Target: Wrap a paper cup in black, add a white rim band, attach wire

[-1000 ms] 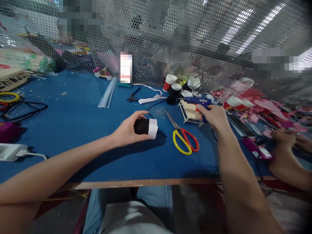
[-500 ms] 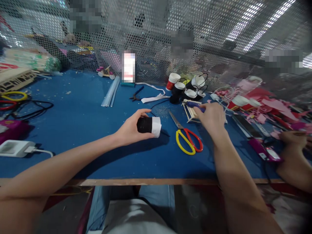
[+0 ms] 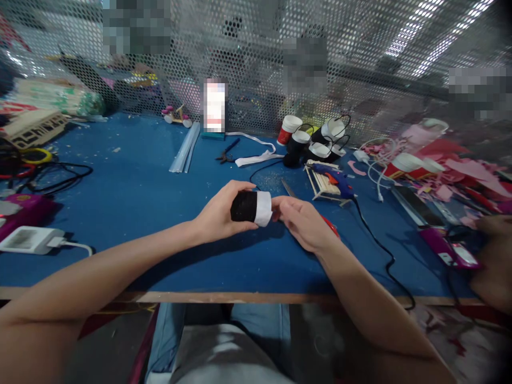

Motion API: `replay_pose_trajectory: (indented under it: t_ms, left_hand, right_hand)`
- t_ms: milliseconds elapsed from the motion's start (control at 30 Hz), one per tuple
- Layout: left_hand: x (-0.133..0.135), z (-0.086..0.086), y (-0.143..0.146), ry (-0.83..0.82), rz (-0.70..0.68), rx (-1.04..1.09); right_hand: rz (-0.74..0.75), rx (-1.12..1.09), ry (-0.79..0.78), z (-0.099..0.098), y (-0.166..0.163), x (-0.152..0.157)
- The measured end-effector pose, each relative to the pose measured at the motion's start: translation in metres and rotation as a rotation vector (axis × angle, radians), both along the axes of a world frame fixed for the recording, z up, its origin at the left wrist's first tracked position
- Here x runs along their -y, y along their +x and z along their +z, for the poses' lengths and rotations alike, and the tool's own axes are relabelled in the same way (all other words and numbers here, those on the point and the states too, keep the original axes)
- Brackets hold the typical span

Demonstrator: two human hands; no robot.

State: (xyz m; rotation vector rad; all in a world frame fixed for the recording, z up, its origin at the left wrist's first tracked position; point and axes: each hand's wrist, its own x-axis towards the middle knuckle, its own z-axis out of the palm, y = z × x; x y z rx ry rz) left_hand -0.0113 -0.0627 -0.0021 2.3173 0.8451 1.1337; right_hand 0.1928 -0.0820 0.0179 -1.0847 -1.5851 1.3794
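Observation:
My left hand (image 3: 220, 213) is wrapped round a small black cup with a white band at its mouth (image 3: 251, 207), held on its side just above the blue table (image 3: 132, 197). My right hand (image 3: 304, 224) has come in from the right and its fingertips touch the cup's white rim. Red-and-yellow scissors (image 3: 326, 224) lie mostly hidden under that hand. The blue glue gun (image 3: 334, 177) rests on a small wooden stick frame (image 3: 322, 184) behind, with its black cord trailing off to the right.
Several black and red paper cups (image 3: 310, 140) stand at the back by the mesh wall. Glue sticks (image 3: 184, 153), pliers (image 3: 227, 152) and white ribbon (image 3: 256, 156) lie behind. A charger (image 3: 30, 239) and cables lie at left. Pink scraps (image 3: 452, 176) and another person's hand (image 3: 494, 224) are at right.
My right hand let go of the glue gun, left it on the wooden frame, and moved left to the cup's rim. The left hand kept holding the cup.

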Motion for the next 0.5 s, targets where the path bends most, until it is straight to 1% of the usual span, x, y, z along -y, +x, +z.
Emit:
replay_pose_trajectory:
  t_ms: [67, 133, 267, 367, 500]
  left_hand:
    - [-0.0006, 0.0007, -0.0005, 0.057, -0.053, -0.034]
    - [-0.0012, 0.001, -0.0007, 0.1, -0.092, -0.069]
    - [-0.0028, -0.0011, -0.0007, 0.132, -0.137, -0.11]
    - [-0.0027, -0.0023, -0.001, 0.169, -0.164, -0.14]
    - [0.0011, 0.0012, -0.0014, 0.245, -0.106, -0.142]
  right_hand:
    - [0.007, -0.105, -0.113, -0.0013, 0.0036, -0.0028]
    - [0.024, -0.162, -0.204, -0.0019, 0.0052, -0.0043]
    - [-0.003, -0.242, -0.328, -0.0054, 0.0034, -0.0041]
    - [-0.047, -0.258, -0.385, -0.0088, 0.0, -0.0033]
    - [-0.103, -0.272, -0.379, -0.0097, -0.003, -0.0025]
